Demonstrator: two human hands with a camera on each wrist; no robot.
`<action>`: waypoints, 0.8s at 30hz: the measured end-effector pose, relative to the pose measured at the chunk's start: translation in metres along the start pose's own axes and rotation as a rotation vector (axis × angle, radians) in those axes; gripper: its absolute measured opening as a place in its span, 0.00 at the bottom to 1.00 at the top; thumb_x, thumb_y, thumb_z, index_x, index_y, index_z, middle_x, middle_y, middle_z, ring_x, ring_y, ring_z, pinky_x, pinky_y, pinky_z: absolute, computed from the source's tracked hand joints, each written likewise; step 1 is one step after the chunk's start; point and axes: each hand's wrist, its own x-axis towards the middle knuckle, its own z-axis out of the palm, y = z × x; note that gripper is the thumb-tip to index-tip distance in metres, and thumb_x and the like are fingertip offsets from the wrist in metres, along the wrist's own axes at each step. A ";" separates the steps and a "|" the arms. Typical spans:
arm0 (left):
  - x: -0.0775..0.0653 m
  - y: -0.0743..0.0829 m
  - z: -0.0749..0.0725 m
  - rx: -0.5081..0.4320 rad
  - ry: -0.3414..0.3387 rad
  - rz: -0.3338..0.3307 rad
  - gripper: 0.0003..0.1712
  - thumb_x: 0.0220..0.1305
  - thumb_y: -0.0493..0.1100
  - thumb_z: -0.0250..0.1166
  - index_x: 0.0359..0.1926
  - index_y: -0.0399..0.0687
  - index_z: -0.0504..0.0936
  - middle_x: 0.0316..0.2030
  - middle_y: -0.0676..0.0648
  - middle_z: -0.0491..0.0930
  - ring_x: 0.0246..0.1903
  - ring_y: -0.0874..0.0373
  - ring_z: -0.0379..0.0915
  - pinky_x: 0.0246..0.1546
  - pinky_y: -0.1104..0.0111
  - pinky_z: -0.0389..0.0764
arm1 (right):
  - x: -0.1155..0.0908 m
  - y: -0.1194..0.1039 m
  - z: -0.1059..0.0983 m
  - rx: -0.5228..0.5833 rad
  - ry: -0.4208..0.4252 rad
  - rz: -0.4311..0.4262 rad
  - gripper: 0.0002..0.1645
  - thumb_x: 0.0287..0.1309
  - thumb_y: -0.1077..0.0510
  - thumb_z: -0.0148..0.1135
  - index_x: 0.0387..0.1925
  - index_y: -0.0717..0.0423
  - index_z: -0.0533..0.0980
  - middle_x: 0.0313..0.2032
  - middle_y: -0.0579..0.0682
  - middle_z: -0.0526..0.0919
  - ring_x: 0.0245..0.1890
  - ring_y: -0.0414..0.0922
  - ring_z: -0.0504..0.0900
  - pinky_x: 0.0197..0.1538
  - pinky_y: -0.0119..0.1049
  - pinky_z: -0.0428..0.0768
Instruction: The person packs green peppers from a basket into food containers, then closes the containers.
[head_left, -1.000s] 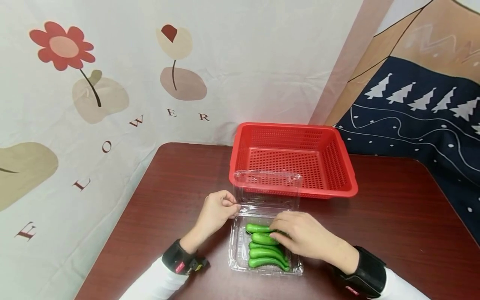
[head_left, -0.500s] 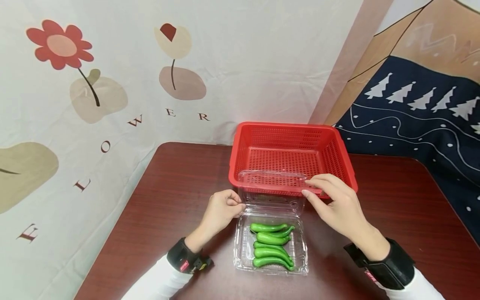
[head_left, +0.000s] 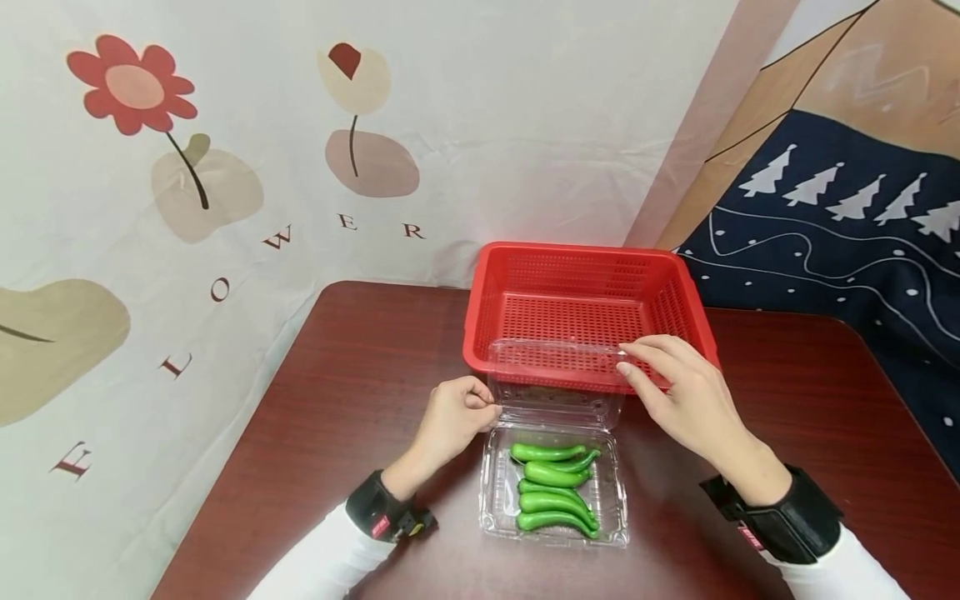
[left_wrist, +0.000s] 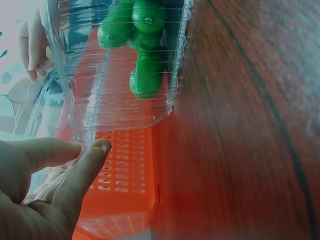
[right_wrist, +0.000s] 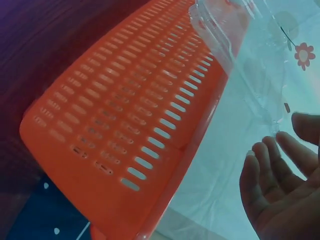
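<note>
A clear plastic clamshell box [head_left: 492,510] sits on the table with its lid [head_left: 555,408] raised upright. Lying side by side in its base are several glossy green vegetables [head_left: 552,502], long and slightly curved like peppers. At the left end of the hinge, my left hand [head_left: 456,412] pinches the box edge between thumb and index finger, which the left wrist view [left_wrist: 55,182] shows closely. My right hand [head_left: 686,392] is raised at the lid's upper right corner, fingers extended. In the right wrist view, the fingertips of that hand [right_wrist: 285,187] are right at the lid's corner.
Behind the box stands a red perforated basket [head_left: 588,250], its front rim seen through the lid. The dark red-brown table [head_left: 360,350] meets a white flower-printed cloth [head_left: 480,108] at the back. A navy tree-patterned cloth [head_left: 840,267] hangs at the right.
My right hand has left the green vegetables and moved up and right to the lid's corner. My left hand stays at the hinge. The view has shifted slightly.
</note>
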 end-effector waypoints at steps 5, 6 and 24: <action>0.001 0.001 0.002 0.016 0.001 0.015 0.08 0.59 0.29 0.74 0.31 0.39 0.81 0.22 0.49 0.87 0.22 0.63 0.81 0.24 0.74 0.83 | 0.001 0.001 -0.002 -0.007 -0.007 0.027 0.28 0.46 0.70 0.80 0.53 0.59 0.86 0.44 0.52 0.88 0.45 0.47 0.82 0.47 0.13 0.76; 0.001 0.001 0.003 0.022 0.002 0.018 0.08 0.59 0.29 0.74 0.31 0.39 0.81 0.22 0.49 0.86 0.22 0.63 0.80 0.24 0.75 0.82 | 0.001 0.001 -0.002 -0.008 -0.008 0.035 0.28 0.46 0.70 0.80 0.53 0.59 0.86 0.44 0.52 0.88 0.44 0.47 0.82 0.48 0.12 0.75; 0.002 0.002 0.006 0.062 0.035 0.031 0.08 0.59 0.32 0.75 0.31 0.41 0.82 0.22 0.51 0.86 0.22 0.65 0.79 0.20 0.76 0.75 | 0.002 -0.003 -0.014 -0.014 -0.068 0.127 0.25 0.47 0.68 0.81 0.51 0.57 0.87 0.41 0.48 0.88 0.38 0.44 0.83 0.43 0.07 0.73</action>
